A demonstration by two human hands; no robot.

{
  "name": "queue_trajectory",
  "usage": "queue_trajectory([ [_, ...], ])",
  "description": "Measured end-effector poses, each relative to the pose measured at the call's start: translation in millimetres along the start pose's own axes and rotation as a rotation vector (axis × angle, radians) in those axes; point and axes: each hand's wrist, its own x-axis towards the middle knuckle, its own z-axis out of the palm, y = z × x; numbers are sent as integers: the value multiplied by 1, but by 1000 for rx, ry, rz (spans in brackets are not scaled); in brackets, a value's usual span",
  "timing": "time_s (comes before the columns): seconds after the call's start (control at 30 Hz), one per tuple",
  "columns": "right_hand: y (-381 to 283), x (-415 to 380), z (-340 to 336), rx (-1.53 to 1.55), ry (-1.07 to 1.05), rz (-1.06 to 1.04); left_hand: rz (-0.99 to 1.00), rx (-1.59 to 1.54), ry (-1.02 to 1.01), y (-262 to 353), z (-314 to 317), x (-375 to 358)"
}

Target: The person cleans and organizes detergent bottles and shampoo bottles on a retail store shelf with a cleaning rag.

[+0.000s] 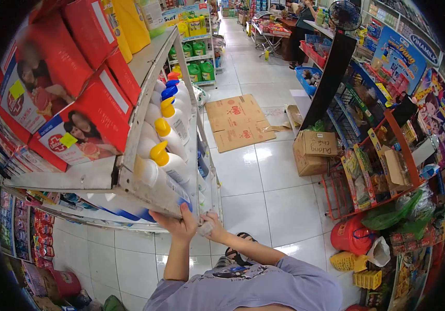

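Observation:
My left hand (177,224) is curled at the lower corner of the white metal shelf (147,196), thumb up, just below a white bottle (161,182) with a blue label. Its fingers appear to grip the shelf edge; part of them is hidden. Close beside it, my right hand (215,230) is closed around a crumpled greyish cloth (205,227). Behind the nearest bottle stands a row of white bottles with yellow caps (162,127), a blue cap (169,93) and a red cap (172,83). Red boxes (90,124) are stacked on the same shelf, left of the bottles.
A flattened cardboard box (239,122) lies on the tiled floor ahead. At right are a brown carton (309,153), an orange wire rack (336,189) of packets and a red bucket (351,234). Green bottles (200,71) fill a farther shelf. A person (305,26) stands far back.

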Motion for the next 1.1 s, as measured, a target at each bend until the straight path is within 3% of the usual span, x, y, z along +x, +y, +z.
queue_trajectory([
  [0.03, 4, -10, 2, 5, 1, 1, 5, 10, -2, 0, -1, -1],
  [0.1, 10, -31, 8, -38, -135, 268, 7, 21, -10, 0, -2, -1],
  [0.17, 32, -61, 24, -45, -131, 301, 50, 32, -11, -1, -2, 0],
  [0.33, 8, -30, 3, 131, -144, 446, 41, -9, -10, -5, -2, -1],
  [0.4, -7, -5, -3, 283, 97, 270, 22, -24, -6, -4, -2, -2],
  [0.43, -15, 8, -6, 281, 95, 275, 24, -7, -8, -4, -2, -1],
  [0.6, -58, 66, -24, 185, 390, -200, 8, -4, -9, -2, -2, -2],
  [0.73, -69, 74, -24, 207, 427, -244, 2, 16, 2, -3, -2, -1],
  [0.9, -70, 68, -23, 382, 424, 256, -9, -15, 6, -2, -2, -1],
  [1.0, -65, 65, -20, 401, 396, 347, 8, -8, 4, -4, -1, -1],
  [1.03, -64, 64, -20, 399, 398, 345, 2, -17, 13, -5, -1, -3],
  [1.1, -61, 60, -22, 238, 318, 81, -5, -29, 25, -6, -1, -5],
])
